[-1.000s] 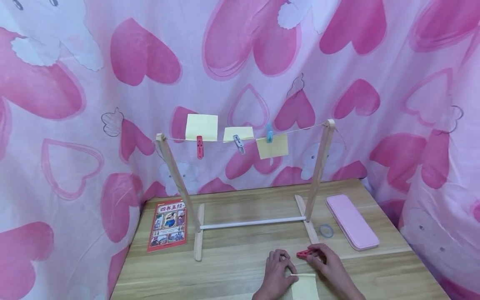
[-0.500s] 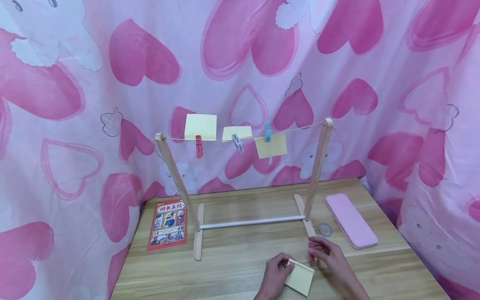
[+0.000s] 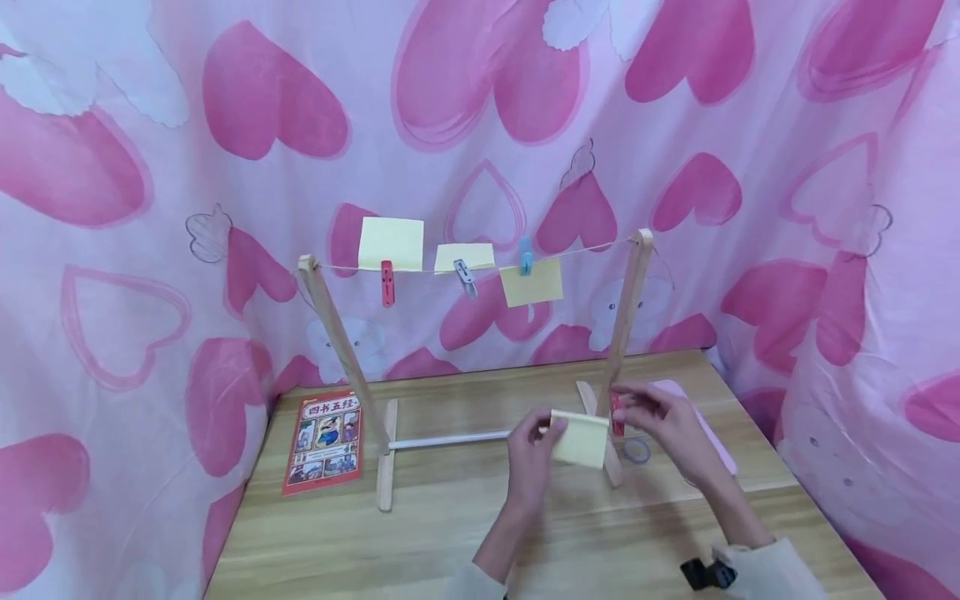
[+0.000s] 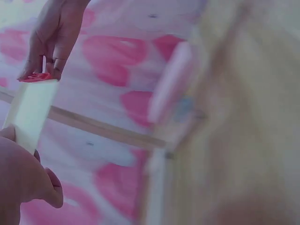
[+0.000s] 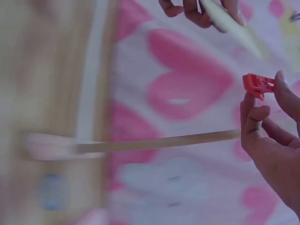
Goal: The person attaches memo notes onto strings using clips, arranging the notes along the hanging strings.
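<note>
My left hand [image 3: 529,462] pinches a pale yellow paper note [image 3: 581,442] by its left side, its top edge folded over. To its right, my right hand [image 3: 675,429] pinches a red clothespin [image 3: 617,414] upright between thumb and fingers. In the right wrist view the red clothespin [image 5: 255,86] is apart from the blurred note [image 5: 229,23]. Both hands are raised over the table, in front of the wooden stand [image 3: 624,321]. On the stand's string hang three notes, held by a red clothespin [image 3: 387,283], a grey one [image 3: 465,277] and a blue one [image 3: 526,256].
A red comic-style book [image 3: 324,442] lies left of the stand. On the right are a roll of tape [image 3: 637,451] and a pink case [image 3: 720,437], partly behind the right hand. A white bar [image 3: 450,440] joins the stand's feet. Behind hangs a pink heart-patterned curtain [image 3: 480,108].
Both hands have risen from the table and moved forward, carrying the note and the red clothespin. The clothespin has turned from lying sideways to upright. The head view has shifted slightly.
</note>
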### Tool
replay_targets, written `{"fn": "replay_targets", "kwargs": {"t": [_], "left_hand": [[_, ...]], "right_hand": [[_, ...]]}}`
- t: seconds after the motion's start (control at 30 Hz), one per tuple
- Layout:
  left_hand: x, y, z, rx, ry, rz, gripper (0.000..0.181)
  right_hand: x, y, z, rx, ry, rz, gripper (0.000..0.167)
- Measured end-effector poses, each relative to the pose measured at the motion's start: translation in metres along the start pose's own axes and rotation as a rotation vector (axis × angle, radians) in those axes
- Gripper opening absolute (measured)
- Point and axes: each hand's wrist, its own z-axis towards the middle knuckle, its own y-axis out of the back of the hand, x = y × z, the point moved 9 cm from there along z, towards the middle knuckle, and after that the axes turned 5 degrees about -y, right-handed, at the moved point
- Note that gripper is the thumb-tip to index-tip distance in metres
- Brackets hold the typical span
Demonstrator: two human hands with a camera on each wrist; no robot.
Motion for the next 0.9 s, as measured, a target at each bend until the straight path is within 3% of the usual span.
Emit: {"fn": "replay_targets", "kwargs": {"t": [0.17, 0.3, 0.37, 0.47, 0.57, 0.73, 0.9], "left_hand": [[-0.055, -0.008, 0.035, -0.041, -0.08, -0.001, 0.02], [-0.088, -0.015, 0.052, -0.054, -0.14, -0.05, 0.019], [-0.1, -0.019, 0.059, -0.065, -0.167, -0.077, 0.02], [-0.112, -0.023, 0.068, -0.094, -0.186, -0.134, 0.021], [-0.121, -0.026, 0.076, -0.126, -0.189, -0.182, 0.022], [-0.134, -0.034, 0.087, -0.138, -0.189, -0.208, 0.021], [-0.15, -0.038, 0.1, -0.155, -0.204, -0.211, 0.021]], "right_hand": [[0.078, 0.016, 0.018, 0.017, 0.141, -0.025, 0.03], [0.126, 0.025, 0.027, 0.001, 0.222, -0.006, 0.026], [0.144, 0.029, 0.031, -0.048, 0.267, -0.017, 0.025], [0.164, 0.036, 0.04, -0.121, 0.326, -0.027, 0.024], [0.179, 0.038, 0.053, -0.128, 0.354, -0.009, 0.021], [0.198, 0.043, 0.073, -0.091, 0.337, -0.013, 0.016], [0.215, 0.049, 0.093, -0.137, 0.317, -0.111, 0.016]]}}
